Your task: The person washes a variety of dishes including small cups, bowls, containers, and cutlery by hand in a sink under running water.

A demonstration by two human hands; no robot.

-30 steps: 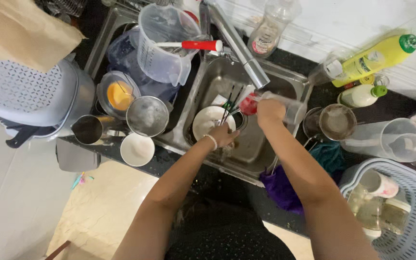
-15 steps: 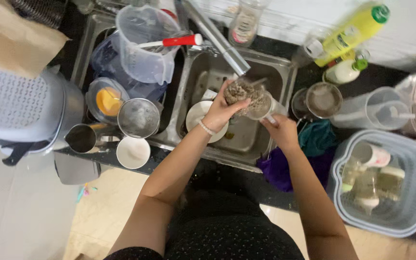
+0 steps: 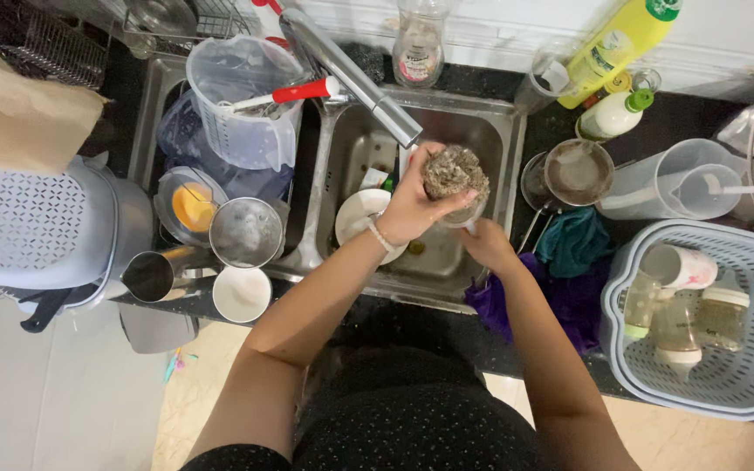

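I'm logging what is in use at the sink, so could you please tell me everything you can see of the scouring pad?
The scouring pad is a rough, rounded wad of grey-brown tangled fibre, like a metal or coarse scrubber. It sits above the right sink basin, just below the tap spout. The left hand has a grip on it from the left, pressing it onto a clear glass that the right hand holds from beneath.

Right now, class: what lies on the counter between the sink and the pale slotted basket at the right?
In the head view, between the sink and the basket lie a teal cloth and a purple cloth, bunched together.
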